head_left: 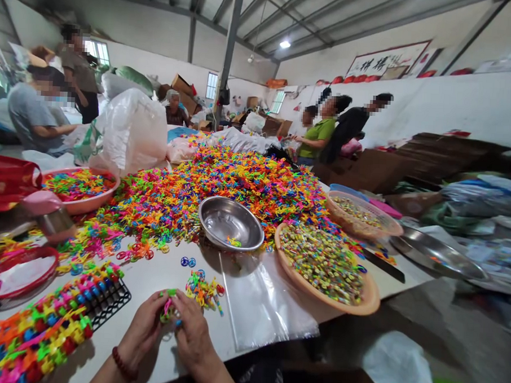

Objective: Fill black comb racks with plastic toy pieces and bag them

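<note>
My left hand (142, 322) and right hand (193, 327) are closed around small coloured plastic pieces (168, 309) over the desk (161, 274), probably to steady them from both sides; a loose cluster (205, 292) lies just beyond, presumably for easy reach.

The left hand (147, 320) and the right hand (193, 328) are bare, and so is what shows of the right forearm (210, 369). A bracelet (123, 366) circles the left wrist (129, 347): small, round beads of dark reddish brown, set closely in a single row. Below the near edge of the white table (161, 272) shows blackish cloth (262, 379) with pale, irregular markings, perhaps the person's clothing; its cut is too unclear to tell.
</note>
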A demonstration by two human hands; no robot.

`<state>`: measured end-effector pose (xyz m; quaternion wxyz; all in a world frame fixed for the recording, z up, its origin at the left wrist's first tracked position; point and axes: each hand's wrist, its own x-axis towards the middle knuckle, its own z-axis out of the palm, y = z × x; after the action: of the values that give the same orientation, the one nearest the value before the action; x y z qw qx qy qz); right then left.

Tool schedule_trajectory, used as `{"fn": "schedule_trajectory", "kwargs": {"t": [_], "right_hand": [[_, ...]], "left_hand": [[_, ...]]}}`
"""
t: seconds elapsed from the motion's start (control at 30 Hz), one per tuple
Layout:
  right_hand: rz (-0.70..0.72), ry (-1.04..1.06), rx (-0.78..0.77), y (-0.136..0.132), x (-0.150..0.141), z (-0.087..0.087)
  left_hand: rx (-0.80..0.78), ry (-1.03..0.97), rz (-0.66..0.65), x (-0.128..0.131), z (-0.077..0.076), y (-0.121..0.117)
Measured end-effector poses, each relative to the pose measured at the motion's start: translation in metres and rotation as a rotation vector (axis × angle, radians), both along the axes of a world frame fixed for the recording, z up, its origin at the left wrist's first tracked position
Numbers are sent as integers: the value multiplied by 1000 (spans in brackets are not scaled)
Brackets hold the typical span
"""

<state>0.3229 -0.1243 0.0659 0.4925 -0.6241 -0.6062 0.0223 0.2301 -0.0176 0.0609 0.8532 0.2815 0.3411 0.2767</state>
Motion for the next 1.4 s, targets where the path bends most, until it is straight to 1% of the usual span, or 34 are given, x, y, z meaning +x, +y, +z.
{"fn": "schedule_trajectory", "kwargs": {"t": [0.03,0.1,0.17,0.2,0.3,0.33,0.37,0.43,0.53,0.6,0.67,0.77,0.87,0.97,1.13,1.2,1.3,1.4], "right_hand": [[-43,81,-28,-2,2,0],[-110,266,-137,-6,7,2],[-130,415,-216,-7,10,6],[-126,462,-222,-7,11,8],[-124,538,-173,-6,12,11],[-130,564,-170,-5,12,11],[-133,603,-170,-4,12,11],[-141,736,-194,-3,12,9],[-103,910,-241,-2,11,8],[-61,893,-242,-3,8,9],[-26,798,-241,-3,4,9],[-44,716,-245,-2,1,8],[-98,749,-239,-1,2,3],[-78,786,-243,0,3,1],[-63,887,-243,0,2,3],[-58,913,-258,0,3,3],[-40,917,-264,0,5,2],[-57,835,-227,-1,6,-2]], "left_hand": [[12,15,2,-1,-2,1],[57,53,6,-3,-5,1],[135,99,14,-4,-5,-1],[188,127,27,-4,-3,-2],[343,226,79,-4,4,-6],[369,250,88,-4,7,-7],[379,261,97,-4,9,-7],[350,247,83,-4,13,-7],[293,202,52,-5,17,-8],[274,178,44,-5,19,-10],[285,165,42,-6,19,-13],[327,181,25,-6,17,-16],[366,221,14,-6,16,-18],[435,278,23,-5,16,-19],[660,406,30,-6,16,-19],[719,452,40,-6,14,-19],[751,490,47,-5,11,-19],[754,502,45,-4,10,-19]]}}
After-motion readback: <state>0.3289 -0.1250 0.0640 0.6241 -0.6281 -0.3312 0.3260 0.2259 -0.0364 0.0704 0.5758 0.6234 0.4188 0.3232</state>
